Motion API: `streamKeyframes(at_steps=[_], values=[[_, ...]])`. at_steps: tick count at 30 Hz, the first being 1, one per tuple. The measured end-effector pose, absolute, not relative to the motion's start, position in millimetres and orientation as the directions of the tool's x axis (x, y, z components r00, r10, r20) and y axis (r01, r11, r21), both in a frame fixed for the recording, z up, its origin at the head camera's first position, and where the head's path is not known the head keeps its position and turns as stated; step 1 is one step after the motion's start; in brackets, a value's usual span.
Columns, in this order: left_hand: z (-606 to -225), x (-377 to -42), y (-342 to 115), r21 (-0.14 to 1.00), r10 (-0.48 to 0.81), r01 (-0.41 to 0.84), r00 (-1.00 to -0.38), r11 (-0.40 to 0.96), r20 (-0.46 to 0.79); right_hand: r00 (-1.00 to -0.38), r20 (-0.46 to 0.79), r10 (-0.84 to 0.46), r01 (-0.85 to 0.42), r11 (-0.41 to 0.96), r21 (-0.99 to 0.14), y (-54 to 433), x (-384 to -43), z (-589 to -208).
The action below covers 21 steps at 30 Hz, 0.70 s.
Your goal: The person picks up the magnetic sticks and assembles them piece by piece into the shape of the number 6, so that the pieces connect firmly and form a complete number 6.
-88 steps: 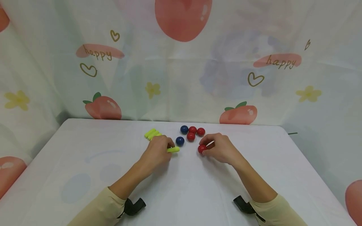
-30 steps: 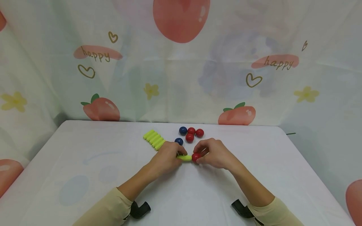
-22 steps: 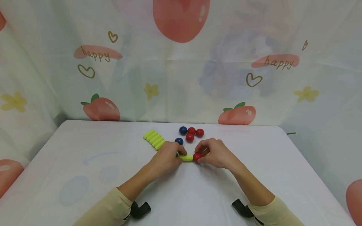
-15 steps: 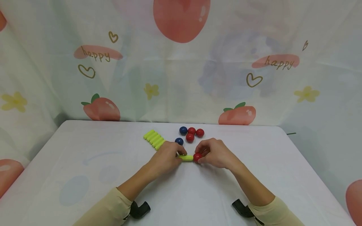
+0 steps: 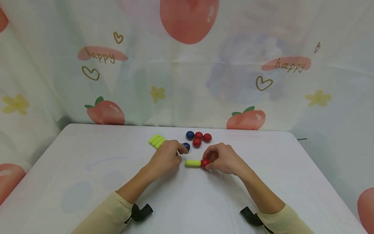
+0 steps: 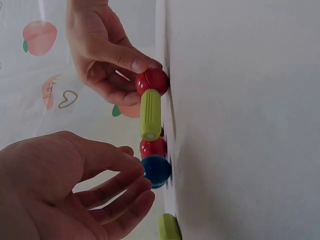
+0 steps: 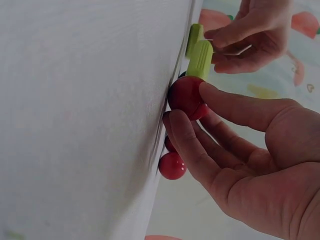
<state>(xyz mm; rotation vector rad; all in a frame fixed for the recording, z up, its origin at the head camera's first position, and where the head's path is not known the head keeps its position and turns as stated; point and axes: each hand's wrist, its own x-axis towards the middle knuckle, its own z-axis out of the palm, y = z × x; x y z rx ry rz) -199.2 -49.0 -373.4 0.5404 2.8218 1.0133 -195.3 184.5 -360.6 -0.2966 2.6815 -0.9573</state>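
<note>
The right hand [image 5: 223,160] wisely pinched the probably slick red ball [image 7: 186,98] by its sides; the half-open left hand [image 5: 165,156] was empty.

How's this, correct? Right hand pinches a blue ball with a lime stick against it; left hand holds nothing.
One error: the right hand pinches a red ball, not a blue one; the right wrist view shows it. The lime stick does lie against it, and the left hand holds nothing.

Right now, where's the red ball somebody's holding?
In the head view, the right hand pinches the red ball against the right end of a green stick.
</note>
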Motion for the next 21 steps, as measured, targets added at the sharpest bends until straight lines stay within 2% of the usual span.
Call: streamKeyframes(at_steps=[11,21], values=[[-377,-225,-52,0.632,0.355,0.368,-0.922,0.682,0.154,-0.943,-0.189,-0.275,-0.09,0.754,-0.651,186,-195,-362],[-378,-234,-41,0.633,0.379,0.328,-0.924,0.701,0.06,-0.942,-0.186,-0.28,-0.097,0.756,-0.647,187,-196,-363]])
